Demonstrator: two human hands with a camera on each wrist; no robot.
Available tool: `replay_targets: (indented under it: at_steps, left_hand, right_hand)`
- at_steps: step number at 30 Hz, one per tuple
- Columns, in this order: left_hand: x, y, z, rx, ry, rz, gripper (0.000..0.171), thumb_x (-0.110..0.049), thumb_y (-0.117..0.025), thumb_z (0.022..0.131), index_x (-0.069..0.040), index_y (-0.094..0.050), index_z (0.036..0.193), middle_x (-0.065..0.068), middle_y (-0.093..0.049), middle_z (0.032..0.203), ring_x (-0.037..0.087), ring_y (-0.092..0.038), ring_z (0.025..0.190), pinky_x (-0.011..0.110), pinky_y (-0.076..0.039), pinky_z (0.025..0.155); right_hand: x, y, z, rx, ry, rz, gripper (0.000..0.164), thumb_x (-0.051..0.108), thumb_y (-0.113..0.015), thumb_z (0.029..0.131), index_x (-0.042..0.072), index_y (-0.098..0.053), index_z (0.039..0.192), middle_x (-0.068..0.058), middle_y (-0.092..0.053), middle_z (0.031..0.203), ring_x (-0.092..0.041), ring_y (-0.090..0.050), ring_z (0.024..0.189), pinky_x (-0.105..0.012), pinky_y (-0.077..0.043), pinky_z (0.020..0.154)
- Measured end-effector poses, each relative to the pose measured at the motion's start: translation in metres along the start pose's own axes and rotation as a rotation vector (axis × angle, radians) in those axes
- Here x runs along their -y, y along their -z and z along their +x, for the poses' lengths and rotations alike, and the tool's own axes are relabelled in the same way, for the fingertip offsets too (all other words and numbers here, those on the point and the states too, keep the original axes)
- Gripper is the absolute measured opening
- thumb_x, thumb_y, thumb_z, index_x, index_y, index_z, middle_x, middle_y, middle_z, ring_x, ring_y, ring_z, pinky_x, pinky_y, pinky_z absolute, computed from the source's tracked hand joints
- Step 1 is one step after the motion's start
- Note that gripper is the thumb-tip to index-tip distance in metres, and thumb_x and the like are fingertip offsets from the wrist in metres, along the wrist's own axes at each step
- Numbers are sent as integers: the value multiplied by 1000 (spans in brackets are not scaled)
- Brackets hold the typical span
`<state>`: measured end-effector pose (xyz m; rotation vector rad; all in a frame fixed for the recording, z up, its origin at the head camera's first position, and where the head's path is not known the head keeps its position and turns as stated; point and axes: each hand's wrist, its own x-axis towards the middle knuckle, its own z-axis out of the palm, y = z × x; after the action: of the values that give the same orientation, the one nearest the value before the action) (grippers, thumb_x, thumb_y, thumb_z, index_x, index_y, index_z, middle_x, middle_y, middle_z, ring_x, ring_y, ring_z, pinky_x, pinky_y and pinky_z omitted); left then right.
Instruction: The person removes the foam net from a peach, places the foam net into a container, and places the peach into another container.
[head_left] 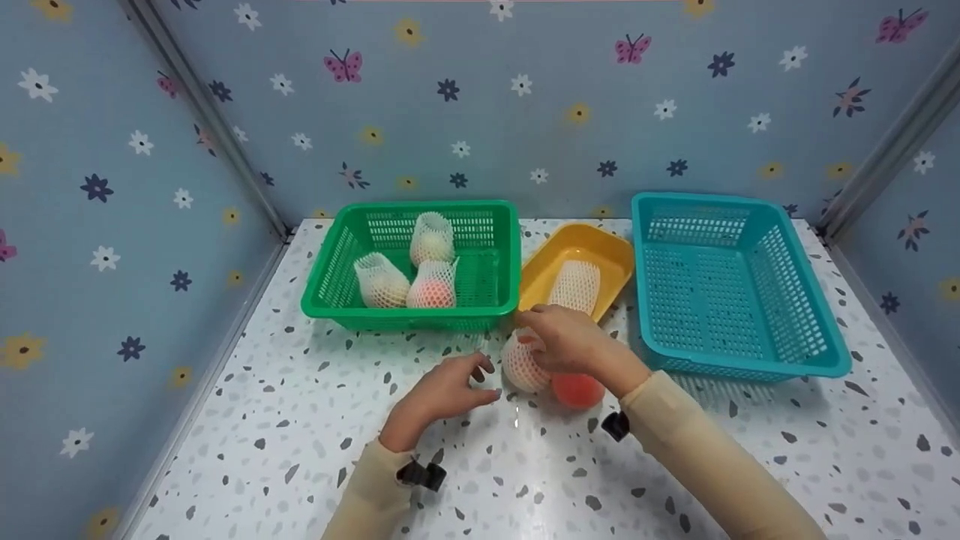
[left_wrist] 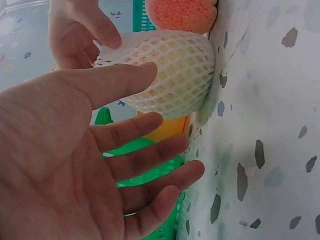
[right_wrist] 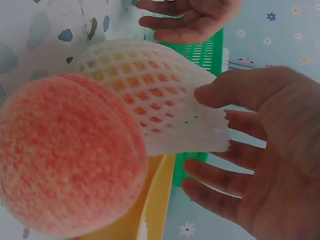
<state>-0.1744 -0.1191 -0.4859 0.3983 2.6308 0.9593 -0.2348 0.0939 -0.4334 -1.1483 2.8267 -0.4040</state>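
A peach in a white foam net [head_left: 524, 366] sits on the speckled table, the net's loose end pointing up. My right hand [head_left: 571, 341] pinches that loose end between thumb and fingers, as the right wrist view shows. My left hand [head_left: 448, 388] is beside the netted peach with fingers spread. In the left wrist view its thumb overlaps the net [left_wrist: 175, 75], and the palm holds nothing. A bare pinkish-red peach [head_left: 577, 391] lies just right of the netted one, under my right wrist, and looms large in the right wrist view [right_wrist: 70, 155].
Behind the hands, a yellow tray [head_left: 615, 251] holds a white foam net [head_left: 576, 285]. The green basket [head_left: 480, 311] at left contains three netted fruits [head_left: 433, 289]. On the right stands a teal basket [head_left: 705, 300]. Patterned walls [head_left: 487, 97] enclose the back and sides.
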Motion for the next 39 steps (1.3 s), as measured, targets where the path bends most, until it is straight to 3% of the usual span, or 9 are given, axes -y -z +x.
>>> replay_targets:
  at_steps: [5,13,25,39]
  left_hand:
    - [1,-2,1,23,-3,-16,40,-37,-63,79,-13,-54,110,6,-57,101,16,-53,85,33,-44,68]
    - [1,-3,0,14,-57,-20,38,-35,-62,81,-10,-55,110,8,-58,100,20,-54,88,35,-44,70]
    - [3,-2,0,0,-70,-16,39,-38,-61,80,-11,-55,107,7,-57,98,18,-54,85,34,-43,67]
    - [4,-5,-1,26,-20,-55,35,-34,-60,82,-12,-54,108,8,-56,100,14,-55,75,33,-45,67]
  right_hand:
    - [-2,-10,5,-68,55,-7,21,7,-61,71,17,-58,89,6,-59,78,-8,-54,68,-21,-44,57]
    - [-1,-11,6,-113,85,54,17,0,-60,67,14,-63,77,5,-59,73,-7,-53,65,-17,-43,54]
    - [1,4,3,-120,109,139,18,0,-60,70,17,-59,75,9,-52,67,-6,-48,59,-18,-41,51]
    - [-12,17,-6,-223,155,212,16,1,-60,73,13,-65,84,4,-59,75,-8,-49,65,-17,-44,59]
